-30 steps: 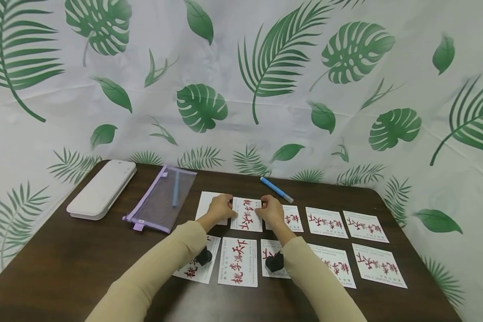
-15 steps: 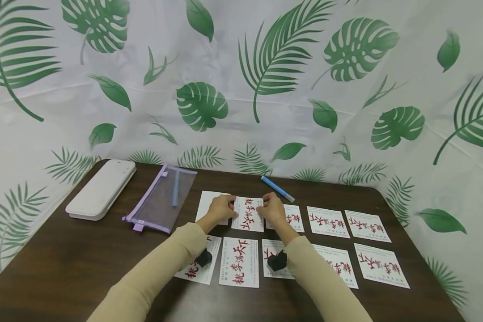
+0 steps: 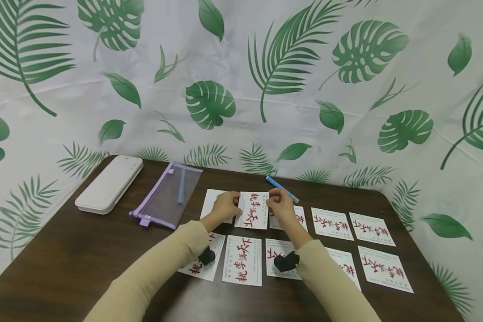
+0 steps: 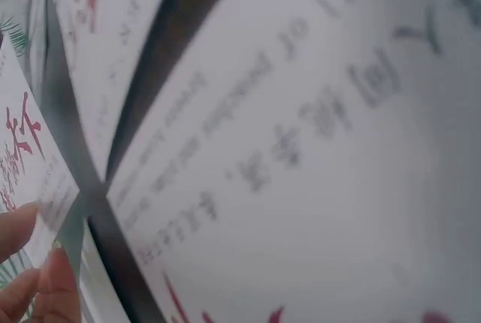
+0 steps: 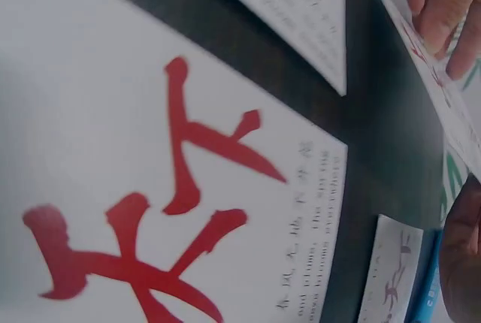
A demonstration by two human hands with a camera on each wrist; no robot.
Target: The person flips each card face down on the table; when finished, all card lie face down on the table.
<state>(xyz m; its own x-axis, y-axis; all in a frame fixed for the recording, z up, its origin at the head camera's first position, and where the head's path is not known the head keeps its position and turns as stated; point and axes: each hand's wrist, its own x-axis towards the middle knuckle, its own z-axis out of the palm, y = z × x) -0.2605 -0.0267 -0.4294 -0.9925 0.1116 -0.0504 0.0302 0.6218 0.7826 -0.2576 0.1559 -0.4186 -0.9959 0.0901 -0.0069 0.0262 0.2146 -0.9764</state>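
Note:
A white card [image 3: 252, 211] with red Chinese characters is held between both hands at the back row, its face toward the head camera. My left hand [image 3: 226, 205] pinches its left edge with thumb and fingers. At its right edge, the fingers of my right hand [image 3: 281, 206] pinch it near the top corner. In the right wrist view the held card [image 5: 428, 67] stands tilted up from the dark table. A plain white card [image 3: 210, 200] lies partly hidden behind the left hand. To the right, a printed card [image 3: 300, 216] is partly covered by the right hand.
Several similar cards [image 3: 242, 261] lie in two rows on the dark table [image 3: 76, 259]. A blue marker [image 3: 279, 188] lies behind the right hand. To the left are a purple-edged mesh pouch [image 3: 171, 197] and a white case [image 3: 109, 184]. A leaf-patterned cloth [image 3: 233, 67] hangs behind.
Both hands have raised the card slightly and moved it a little toward the back. The head view has shifted a little; the other cards, pouch and case stay in place.

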